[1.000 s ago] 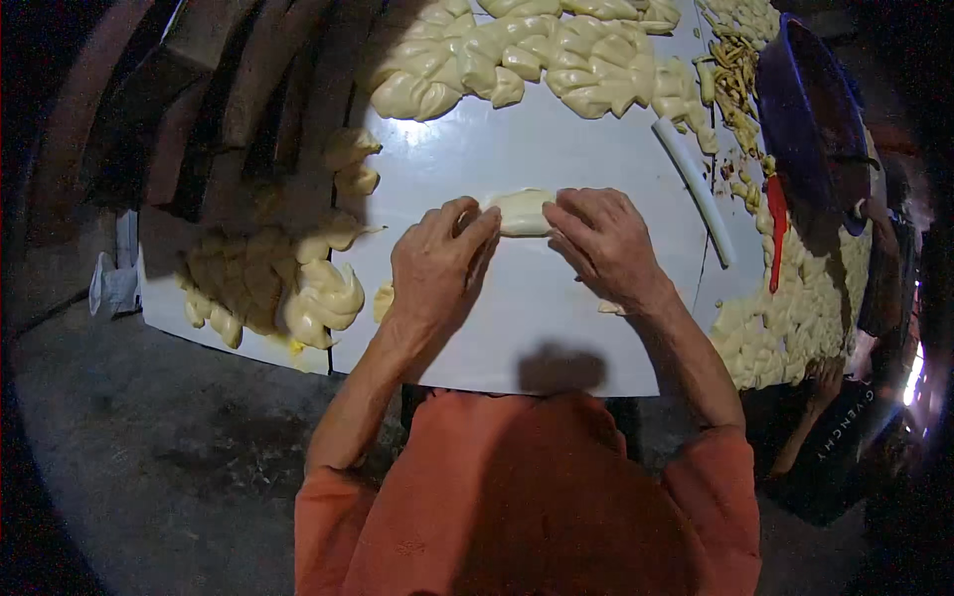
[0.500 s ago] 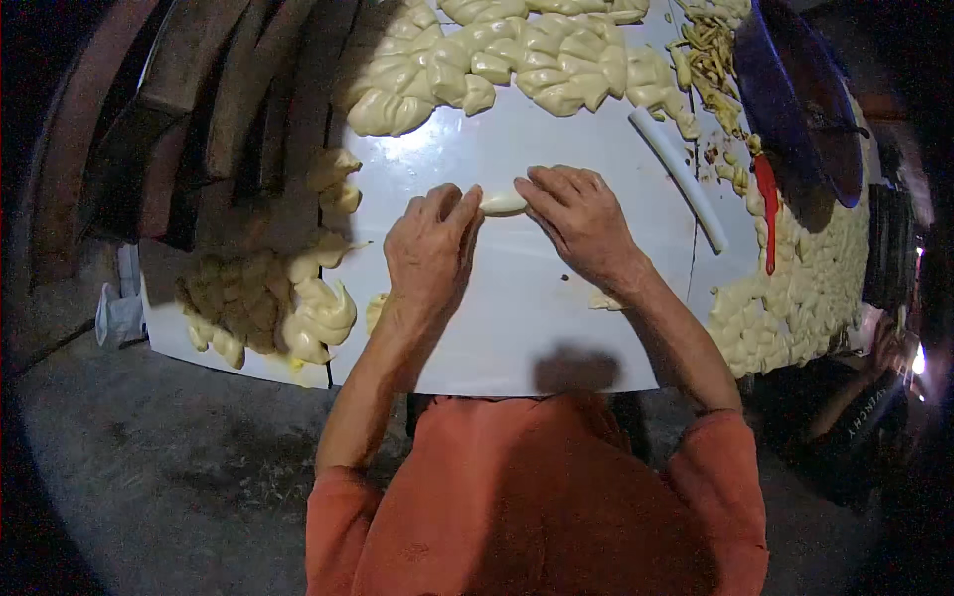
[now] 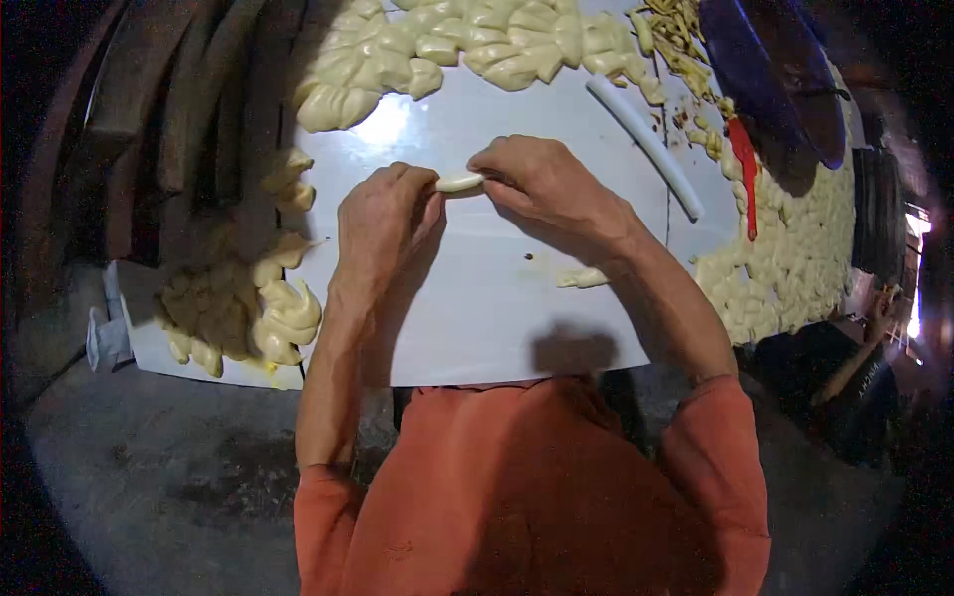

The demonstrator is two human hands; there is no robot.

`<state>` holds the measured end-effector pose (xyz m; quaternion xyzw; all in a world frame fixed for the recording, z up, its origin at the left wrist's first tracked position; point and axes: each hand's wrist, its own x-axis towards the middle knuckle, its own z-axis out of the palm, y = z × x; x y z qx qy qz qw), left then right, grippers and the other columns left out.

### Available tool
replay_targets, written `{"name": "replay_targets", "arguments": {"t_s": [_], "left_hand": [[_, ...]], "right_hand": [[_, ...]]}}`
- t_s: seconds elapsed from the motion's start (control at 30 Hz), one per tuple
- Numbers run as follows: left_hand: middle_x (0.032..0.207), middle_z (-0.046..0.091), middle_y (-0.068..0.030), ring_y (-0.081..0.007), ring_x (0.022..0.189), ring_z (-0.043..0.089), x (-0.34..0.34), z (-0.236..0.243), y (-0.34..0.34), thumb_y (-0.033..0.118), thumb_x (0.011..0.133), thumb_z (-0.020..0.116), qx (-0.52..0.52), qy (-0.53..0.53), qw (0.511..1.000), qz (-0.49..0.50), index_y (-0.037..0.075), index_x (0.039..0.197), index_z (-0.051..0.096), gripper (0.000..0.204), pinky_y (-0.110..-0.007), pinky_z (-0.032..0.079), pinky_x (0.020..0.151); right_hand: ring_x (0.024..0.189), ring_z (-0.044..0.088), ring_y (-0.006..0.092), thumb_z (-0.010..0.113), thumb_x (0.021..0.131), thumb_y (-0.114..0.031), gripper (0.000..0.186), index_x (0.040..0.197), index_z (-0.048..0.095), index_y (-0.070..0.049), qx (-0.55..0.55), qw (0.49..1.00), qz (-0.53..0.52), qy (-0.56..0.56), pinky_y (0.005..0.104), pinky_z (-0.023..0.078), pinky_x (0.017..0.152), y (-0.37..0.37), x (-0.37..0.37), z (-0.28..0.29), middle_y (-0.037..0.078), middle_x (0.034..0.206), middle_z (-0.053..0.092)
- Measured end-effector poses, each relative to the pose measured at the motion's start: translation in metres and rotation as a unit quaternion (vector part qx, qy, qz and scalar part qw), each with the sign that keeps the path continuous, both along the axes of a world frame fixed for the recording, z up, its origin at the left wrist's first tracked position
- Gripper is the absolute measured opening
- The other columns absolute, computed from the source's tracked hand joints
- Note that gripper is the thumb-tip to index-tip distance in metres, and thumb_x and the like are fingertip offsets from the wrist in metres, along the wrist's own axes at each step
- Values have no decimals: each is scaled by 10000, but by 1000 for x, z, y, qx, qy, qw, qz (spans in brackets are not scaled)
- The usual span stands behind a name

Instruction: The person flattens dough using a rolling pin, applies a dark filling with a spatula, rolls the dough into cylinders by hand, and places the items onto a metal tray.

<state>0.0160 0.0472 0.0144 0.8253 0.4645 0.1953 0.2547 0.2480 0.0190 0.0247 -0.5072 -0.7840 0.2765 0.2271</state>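
Note:
A small pale dough piece [image 3: 459, 185], rolled to a short spindle, spans the gap between my hands over the white tabletop [image 3: 467, 298]. My left hand [image 3: 386, 221] pinches its left end between thumb and fingers. At its other end, my right hand [image 3: 552, 187] has its fingers curled closed around the tip. Whether the dough touches the table I cannot tell. Beyond my hands lies a wide heap of soft cream-coloured dough pieces [image 3: 477, 40]. A smooth white rod [image 3: 646, 144] rests slantwise to the right of my right hand.
Dark wooden boards [image 3: 149, 109] stand at the far left, with more dough [image 3: 288, 320] near the left edge. At the right are a deep blue basin [image 3: 755, 79], a red-handled tool [image 3: 742, 174], yellowish strips [image 3: 676, 45] and many small dough pieces [image 3: 780, 258]. Another person [image 3: 840, 387] is at the right.
My right hand has turned, its fingers now curled around the dough's end instead of lying extended. Both hands still hold the dough piece between them. The whole view has shifted slightly.

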Motion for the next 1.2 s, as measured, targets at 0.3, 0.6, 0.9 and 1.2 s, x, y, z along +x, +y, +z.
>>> {"name": "replay_targets", "arguments": {"t_s": [0.3,0.6,0.9,1.2], "left_hand": [[914,709,-140,-339,851,683,76,20,-69,139,880,710,-15,-107,990,-88,32,1011,727,170,-447,535,774],[1017,668,-84,-273,899,631,100,0,-110,202,838,784,8,-14,989,-146,75,1083,688,292,-422,489,757],[831,669,-184,-400,791,665,84,-9,-105,216,857,658,-88,-89,988,-93,72,973,676,185,-529,520,737],[1011,697,-133,-338,862,707,-42,88,-73,204,960,636,-35,-131,989,-62,89,1204,636,269,-445,582,728]], "right_hand": [[998,664,379,646,906,-129,251,1111,696,7,-93,990,-102,0,439,529,896,-90,85,33,195,1035,693],[1109,606,345,731,865,-234,443,1253,628,-46,-38,992,-70,-93,475,485,958,-147,110,1,130,1198,642],[1073,645,428,715,739,-206,391,1028,647,48,-95,993,-63,-23,467,521,955,-119,96,30,239,1150,670],[685,651,187,772,805,-93,324,1089,635,-20,-90,996,25,9,321,525,630,-43,7,109,95,847,694]]}}
